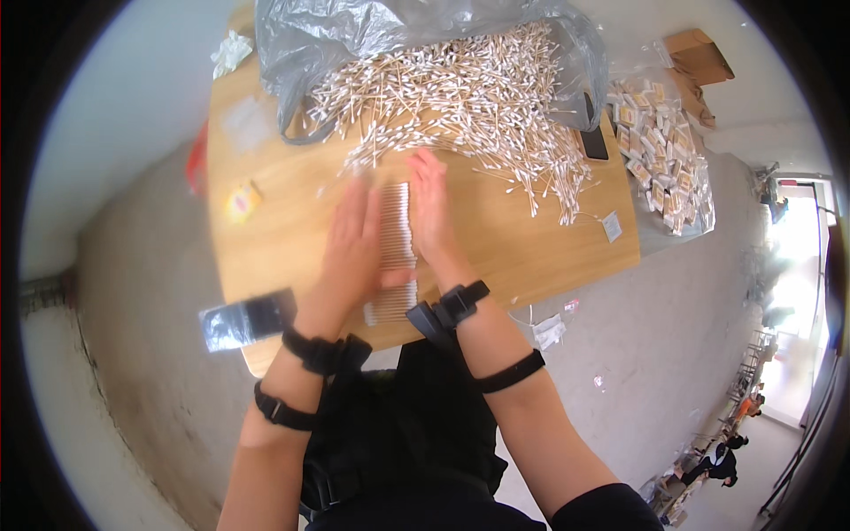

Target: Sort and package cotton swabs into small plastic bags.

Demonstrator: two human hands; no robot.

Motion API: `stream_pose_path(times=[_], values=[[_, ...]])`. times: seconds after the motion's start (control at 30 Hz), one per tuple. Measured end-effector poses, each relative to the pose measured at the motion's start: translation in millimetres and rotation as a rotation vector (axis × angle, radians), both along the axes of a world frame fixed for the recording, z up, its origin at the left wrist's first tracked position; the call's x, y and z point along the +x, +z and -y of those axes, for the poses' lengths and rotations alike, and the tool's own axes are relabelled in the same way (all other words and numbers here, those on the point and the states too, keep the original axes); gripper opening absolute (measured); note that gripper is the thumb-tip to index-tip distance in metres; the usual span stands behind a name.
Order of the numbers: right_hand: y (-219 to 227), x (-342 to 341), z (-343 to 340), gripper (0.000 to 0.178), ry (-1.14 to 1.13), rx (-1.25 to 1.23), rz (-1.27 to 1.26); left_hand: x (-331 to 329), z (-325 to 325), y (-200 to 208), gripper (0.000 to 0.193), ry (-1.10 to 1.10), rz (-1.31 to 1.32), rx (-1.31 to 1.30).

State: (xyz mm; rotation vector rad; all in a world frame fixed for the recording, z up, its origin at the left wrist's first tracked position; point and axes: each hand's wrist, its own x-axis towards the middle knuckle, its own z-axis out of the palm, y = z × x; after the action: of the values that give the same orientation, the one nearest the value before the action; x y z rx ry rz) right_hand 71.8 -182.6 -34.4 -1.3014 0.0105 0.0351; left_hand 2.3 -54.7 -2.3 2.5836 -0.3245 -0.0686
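A neat row of cotton swabs (396, 217) lies side by side on the wooden table, running from near its front edge toward the loose pile. My left hand (351, 239) is along the row's left side, fingers stretched out and slightly blurred, its thumb reaching across the swabs. On the other side my right hand (431, 208) stands on edge with straight fingers, close along the row's right ends. Whether either palm touches the swab tips, I cannot tell. Beyond both hands spreads a large heap of loose cotton swabs (460, 88), spilling from a grey plastic bag (305, 53).
A phone (594, 133) lies right of the heap. Off the table's right side, a clear bag holds many small packs (660, 150). A dark flat packet (248, 320) overhangs the left front edge. A small yellow-and-white item (243, 202) sits at left; a white tag (612, 227) at right.
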Motion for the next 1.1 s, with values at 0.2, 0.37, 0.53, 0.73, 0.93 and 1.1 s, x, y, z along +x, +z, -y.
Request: stream_pose_path(times=[0.2,0.37,0.53,0.73,0.93,1.1], values=[[21,-37,35,0.077,-0.121,0.200,-0.097,-44,-19,7,0.127,0.095,-0.063,0.088],[19,-69,26,0.075,-0.147,0.191,-0.128,-67,-11,5,0.126,0.211,0.004,0.169],[-7,-85,5,0.053,0.006,-0.098,0.068,-69,8,-1,0.129,0.163,-0.007,0.171],[27,-88,13,0.044,-0.181,-0.037,-0.073,-78,7,5,0.130,0.195,0.013,0.125],[177,-110,27,0.020,0.328,-0.482,0.535,-74,14,2,0.130,0.103,0.085,0.305],[253,-166,12,0.007,0.082,-0.260,0.715,-48,37,-2,0.131,0.062,-0.038,0.173]])
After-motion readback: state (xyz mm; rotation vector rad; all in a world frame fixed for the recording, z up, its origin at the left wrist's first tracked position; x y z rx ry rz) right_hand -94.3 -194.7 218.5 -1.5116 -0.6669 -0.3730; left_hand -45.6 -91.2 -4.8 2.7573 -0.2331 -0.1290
